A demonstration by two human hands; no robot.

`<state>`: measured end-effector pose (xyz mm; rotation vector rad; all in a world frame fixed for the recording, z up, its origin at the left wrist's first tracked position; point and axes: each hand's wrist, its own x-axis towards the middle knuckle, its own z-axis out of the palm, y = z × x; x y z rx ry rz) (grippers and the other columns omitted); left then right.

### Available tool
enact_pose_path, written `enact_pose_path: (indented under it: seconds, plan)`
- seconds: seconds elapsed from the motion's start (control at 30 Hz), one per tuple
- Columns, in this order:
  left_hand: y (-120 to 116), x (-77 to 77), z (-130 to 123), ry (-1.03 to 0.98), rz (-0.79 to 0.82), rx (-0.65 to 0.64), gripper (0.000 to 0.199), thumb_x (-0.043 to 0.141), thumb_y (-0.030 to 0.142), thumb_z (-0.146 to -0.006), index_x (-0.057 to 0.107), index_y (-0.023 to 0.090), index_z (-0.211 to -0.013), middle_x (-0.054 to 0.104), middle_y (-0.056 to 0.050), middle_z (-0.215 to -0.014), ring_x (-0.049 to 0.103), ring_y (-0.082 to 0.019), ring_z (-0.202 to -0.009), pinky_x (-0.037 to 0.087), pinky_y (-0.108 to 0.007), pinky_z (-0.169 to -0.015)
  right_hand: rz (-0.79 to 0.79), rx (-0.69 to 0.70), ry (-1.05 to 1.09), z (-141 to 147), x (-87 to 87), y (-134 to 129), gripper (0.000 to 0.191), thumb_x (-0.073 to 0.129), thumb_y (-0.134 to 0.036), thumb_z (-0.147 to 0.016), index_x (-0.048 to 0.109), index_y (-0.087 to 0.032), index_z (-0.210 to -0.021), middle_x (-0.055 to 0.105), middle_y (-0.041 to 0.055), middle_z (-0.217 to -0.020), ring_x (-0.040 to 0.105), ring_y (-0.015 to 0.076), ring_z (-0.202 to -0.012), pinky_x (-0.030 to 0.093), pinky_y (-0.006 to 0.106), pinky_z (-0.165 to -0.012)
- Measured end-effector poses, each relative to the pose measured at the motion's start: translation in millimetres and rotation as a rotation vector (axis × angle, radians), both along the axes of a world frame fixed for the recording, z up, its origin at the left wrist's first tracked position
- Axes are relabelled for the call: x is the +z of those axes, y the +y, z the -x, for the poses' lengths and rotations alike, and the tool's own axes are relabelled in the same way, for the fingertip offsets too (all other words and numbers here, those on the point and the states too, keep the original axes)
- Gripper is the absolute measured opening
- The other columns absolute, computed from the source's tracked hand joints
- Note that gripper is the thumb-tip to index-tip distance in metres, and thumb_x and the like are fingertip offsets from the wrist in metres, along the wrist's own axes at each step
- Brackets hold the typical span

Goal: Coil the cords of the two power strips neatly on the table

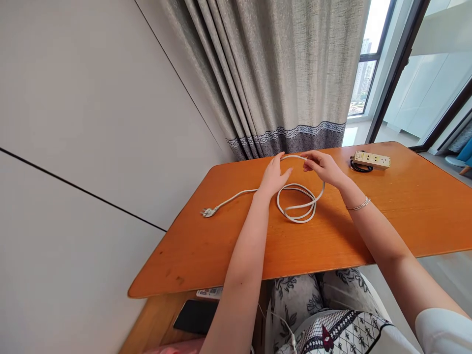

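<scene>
A white power cord (299, 222) lies in loose loops on the orange-brown table (228, 250). Its plug (209, 212) rests to the left, prongs pointing left. My right hand (322, 166) pinches a raised stretch of the cord between thumb and fingers, just above the far side of the coil. On the coil's left side, my left hand (273, 177) lies over the cord with its fingers stretched out and the thumb spread. The cord's raised arc runs up to the left fingertips. Part of the cord passes hidden under the left hand.
A white power strip (372, 160) with a bundled black cord sits at the back right of the table. A grey curtain (287, 73) hangs behind the far edge, and a wall (92, 123) stands left. Below the near edge lies a black phone-like object (195, 316).
</scene>
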<state>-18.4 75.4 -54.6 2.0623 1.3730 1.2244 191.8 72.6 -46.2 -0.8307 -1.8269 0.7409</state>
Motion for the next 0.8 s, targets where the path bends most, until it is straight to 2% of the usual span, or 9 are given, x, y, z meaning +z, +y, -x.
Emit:
enact_pose_path:
  seconds: [0.03, 0.1, 0.17, 0.27, 0.33, 0.47, 0.63, 0.73, 0.8]
  plan:
    - [-4, 5.7, 0, -0.033, -0.004, -0.007, 0.05, 0.069, 0.025, -0.086, 0.058, 0.017, -0.135, 0.064, -0.015, -0.135, 0.057, -0.028, -0.129, 0.04, -0.039, -0.111, -0.049, 0.003, 0.031, 0, 4.6, -5, 0.024, 0.056, -0.034, -0.096, 0.066, -0.02, -0.113, 0.071, 0.0021, -0.083, 0.069, 0.0132, -0.073, 0.057, 0.027, -0.073]
    - [-13, 17.3, 1, -0.132, 0.044, -0.066, 0.028, 0.068, 0.027, -0.088, 0.068, 0.02, -0.115, 0.072, -0.007, -0.103, 0.066, -0.022, -0.098, 0.049, -0.032, -0.092, -0.12, -0.044, 0.065, 0, 13.6, -13, 0.029, 0.056, -0.042, -0.097, 0.067, -0.021, -0.112, 0.068, 0.0008, -0.081, 0.064, 0.0117, -0.065, 0.053, 0.026, -0.066]
    - [-23, 27.9, 1, -0.275, 0.169, -0.211, 0.011, 0.068, 0.031, -0.09, 0.071, 0.02, -0.091, 0.062, 0.0, -0.073, 0.058, -0.015, -0.068, 0.048, -0.026, -0.072, -0.17, -0.121, 0.075, -2, 20.9, -19, 0.031, 0.057, -0.047, -0.096, 0.068, -0.022, -0.11, 0.066, 0.0002, -0.08, 0.058, 0.0109, -0.062, 0.049, 0.025, -0.061]
    - [-39, 40.7, -4, -0.514, 0.405, -0.461, 0.024, 0.07, 0.037, -0.091, 0.067, 0.019, -0.075, 0.042, 0.005, -0.055, 0.039, -0.009, -0.048, 0.041, -0.023, -0.056, -0.209, -0.227, 0.092, -7, 25.9, -19, 0.029, 0.062, -0.048, -0.093, 0.068, -0.023, -0.105, 0.064, 0.0001, -0.08, 0.055, 0.012, -0.064, 0.045, 0.025, -0.06]
    - [-48, 48.0, -8, -0.686, 0.459, -0.509, 0.028, 0.067, 0.037, -0.093, 0.065, 0.019, -0.072, 0.035, 0.006, -0.053, 0.031, -0.007, -0.043, 0.041, -0.022, -0.053, -0.183, -0.256, 0.108, -10, 25.3, -16, 0.025, 0.064, -0.046, -0.092, 0.067, -0.023, -0.102, 0.06, -0.0013, -0.076, 0.053, 0.0119, -0.064, 0.043, 0.025, -0.059]
    - [-55, 59.9, -10, -1.04, 0.318, -0.398, 0.03, 0.055, 0.037, -0.101, 0.063, 0.02, -0.077, 0.036, 0.006, -0.059, 0.031, -0.006, -0.042, 0.049, -0.022, -0.057, 0.008, -0.201, 0.04, -10, 19.4, -11, 0.016, 0.06, -0.03, -0.093, 0.062, -0.021, -0.105, 0.057, -0.0045, -0.073, 0.052, 0.009, -0.055, 0.044, 0.024, -0.056]
    - [-44, 59.5, -2, -1.192, 0.004, -0.243, 0.029, 0.055, 0.04, -0.101, 0.065, 0.021, -0.082, 0.049, 0.004, -0.068, 0.044, -0.005, -0.048, 0.052, -0.02, -0.063, 0.293, -0.06, -0.16, 1, 17.2, -22, 0.033, 0.058, -0.012, -0.088, 0.05, -0.021, -0.119, 0.065, -0.0033, -0.077, 0.067, 0.0127, -0.061, 0.05, 0.023, -0.056]
    - [-34, 51.7, 0, -1.159, -0.178, -0.137, 0.028, 0.061, 0.047, -0.098, 0.066, 0.022, -0.085, 0.058, 0.003, -0.074, 0.057, -0.006, -0.06, 0.053, -0.021, -0.073, 0.29, 0.013, -0.41, 9, 21.0, -34, 0.027, 0.063, -0.013, -0.088, 0.051, -0.021, -0.11, 0.071, -0.0014, -0.077, 0.07, 0.0154, -0.069, 0.05, 0.024, -0.06]
    - [-28, 46.4, 0, -1.108, -0.256, -0.073, 0.032, 0.063, 0.054, -0.094, 0.066, 0.023, -0.089, 0.063, 0.002, -0.079, 0.065, -0.009, -0.072, 0.054, -0.023, -0.08, 0.208, -0.037, -0.577, 14, 24.5, -43, 0.02, 0.062, -0.016, -0.091, 0.053, -0.02, -0.108, 0.074, 0.0012, -0.079, 0.071, 0.0179, -0.076, 0.048, 0.025, -0.064]
